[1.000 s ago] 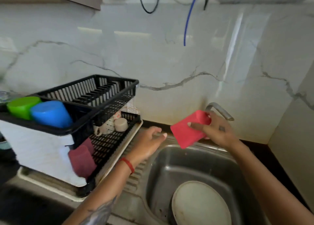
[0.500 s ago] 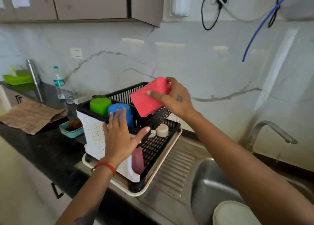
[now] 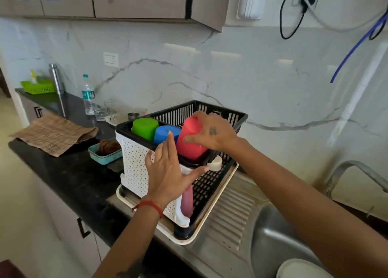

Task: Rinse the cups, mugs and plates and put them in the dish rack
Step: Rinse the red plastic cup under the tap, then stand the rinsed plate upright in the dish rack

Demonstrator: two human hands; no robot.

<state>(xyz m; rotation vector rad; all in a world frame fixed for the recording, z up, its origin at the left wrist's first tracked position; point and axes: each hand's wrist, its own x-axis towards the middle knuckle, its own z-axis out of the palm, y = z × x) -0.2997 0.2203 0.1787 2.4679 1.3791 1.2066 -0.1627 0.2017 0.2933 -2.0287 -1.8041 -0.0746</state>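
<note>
A person stands at a kitchen counter, setting a red cup (image 3: 192, 140) upside down into the top tier of a black and white dish rack (image 3: 138, 168). The cup looks like smooth, stiff plastic, probably light and unlikely to break, though likely slippery if wet; the sure hold is around its side walls, as now. It is a tall, plain tumbler, slightly tapered, bright red, base upward and tilted toward 11 o'clock. The right hand (image 3: 212, 133) grasps it from 3 o'clock, fingers wrapped over the base and thumb across the side. The left hand (image 3: 165, 172) is released, flat with spread straight fingers, pressing against the white side wall of the rack as if to steady it. The cup sits at the near end of the top tier, just beside an upturned blue cup (image 3: 164, 133), with a green cup (image 3: 144, 128) beyond that at 10 o'clock. A small white mug (image 3: 215, 164) lies on the lower tier, and a dark red item (image 3: 186, 201) stands below the left hand. At 5 o'clock, a white plate (image 3: 302, 270) waits in the steel sink (image 3: 273, 235).
</note>
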